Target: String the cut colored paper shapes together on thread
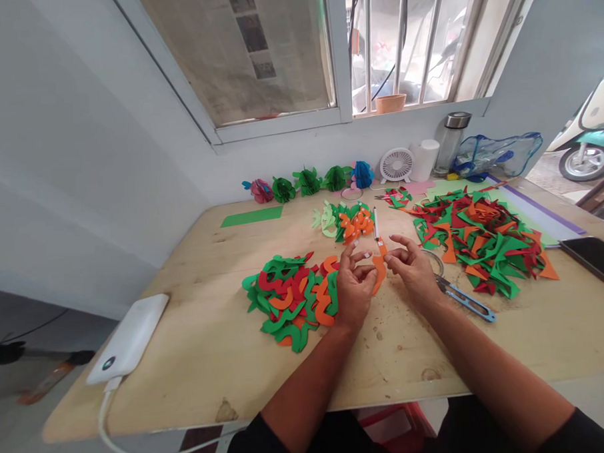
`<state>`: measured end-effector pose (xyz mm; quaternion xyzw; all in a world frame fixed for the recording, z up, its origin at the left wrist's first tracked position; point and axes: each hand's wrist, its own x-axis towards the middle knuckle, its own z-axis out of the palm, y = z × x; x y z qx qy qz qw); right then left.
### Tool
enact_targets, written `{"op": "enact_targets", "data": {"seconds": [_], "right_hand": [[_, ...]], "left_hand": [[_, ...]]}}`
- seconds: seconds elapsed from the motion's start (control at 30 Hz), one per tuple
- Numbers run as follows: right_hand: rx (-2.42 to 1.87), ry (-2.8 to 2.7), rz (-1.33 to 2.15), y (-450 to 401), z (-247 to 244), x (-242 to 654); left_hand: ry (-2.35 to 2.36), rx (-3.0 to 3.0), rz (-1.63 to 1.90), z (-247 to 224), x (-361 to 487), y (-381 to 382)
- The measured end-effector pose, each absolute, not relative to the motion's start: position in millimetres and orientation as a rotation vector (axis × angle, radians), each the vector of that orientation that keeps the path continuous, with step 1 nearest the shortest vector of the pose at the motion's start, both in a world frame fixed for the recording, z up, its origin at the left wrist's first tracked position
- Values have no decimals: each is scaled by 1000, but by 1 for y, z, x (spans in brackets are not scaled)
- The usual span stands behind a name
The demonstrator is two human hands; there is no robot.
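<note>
An orange paper piece (pixel 380 266) with a curved outline is between my two hands, above the wooden table. My right hand (pixel 410 265) pinches its right edge between thumb and finger. My left hand (pixel 355 284) is at its left side, fingers curled with the thumb against the paper. Left of my left hand lies a pile of curvy green, red and orange paper cutouts (pixel 290 297). Just beyond the hands are a pen (pixel 376 222) and a cluster of small orange paper shapes (pixel 356 223), with green ones beside them.
Blue-handled scissors (pixel 468 301) and a tape roll (pixel 434 262) lie right of my right hand. Farther right is a heap of paper scraps (pixel 487 238) and a phone (pixel 596 260). Paper ornaments (pixel 307 181), a small fan (pixel 397 164) and a bottle (pixel 451 143) stand behind. A power bank (pixel 131 337) lies left.
</note>
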<state>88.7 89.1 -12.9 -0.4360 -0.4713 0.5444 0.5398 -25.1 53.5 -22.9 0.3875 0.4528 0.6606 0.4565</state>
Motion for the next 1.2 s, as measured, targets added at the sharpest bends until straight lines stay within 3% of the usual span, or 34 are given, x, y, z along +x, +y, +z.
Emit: {"op": "enact_targets", "data": {"seconds": [0.83,1.0,1.2], "right_hand": [[-1031,-1118,1173,90,-11,93],[-1021,-1354,1279,87,-6,93],[-1140,-1682,1046,84,-12,90]], "left_hand": [[1277,979,1700,-21,-32,57],[1318,1057,1722,-22,-33,57],[1356,1176,1699,-24,-33,54]]}}
